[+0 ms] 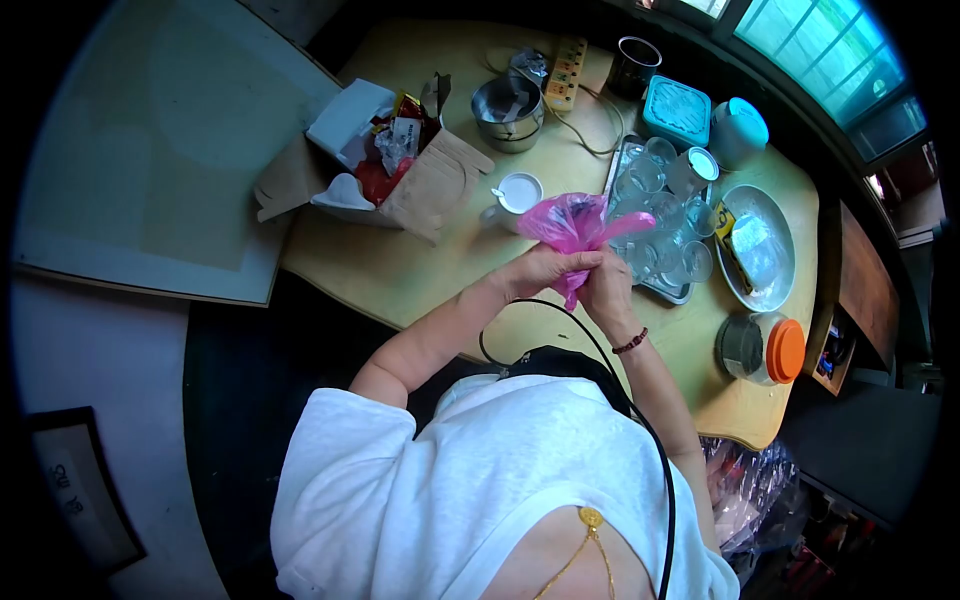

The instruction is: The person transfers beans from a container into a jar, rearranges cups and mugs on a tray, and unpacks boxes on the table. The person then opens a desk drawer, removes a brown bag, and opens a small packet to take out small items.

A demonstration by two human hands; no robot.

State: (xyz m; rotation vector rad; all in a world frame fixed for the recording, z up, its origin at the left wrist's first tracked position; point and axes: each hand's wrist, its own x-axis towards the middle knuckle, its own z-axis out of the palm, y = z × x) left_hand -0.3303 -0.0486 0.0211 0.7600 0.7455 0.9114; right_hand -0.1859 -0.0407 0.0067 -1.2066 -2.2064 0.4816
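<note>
A pink plastic bag is bunched up between my two hands, above the near part of the table. My left hand grips its gathered neck from the left, with the thumb pointing right. On the other side my right hand closes round the bag too, and a dark red bead bracelet circles that wrist. Something dark shows faintly through the plastic; I cannot make out what it is. Just left of the bag stands a white lidded mug. Drinking glasses crowd a metal tray right behind my right hand.
An opened cardboard box with packets is at the left. Behind are a steel pot, a yellow power strip and a teal container. An oval dish and an orange-lidded jar stand at the right. A black cable crosses my front.
</note>
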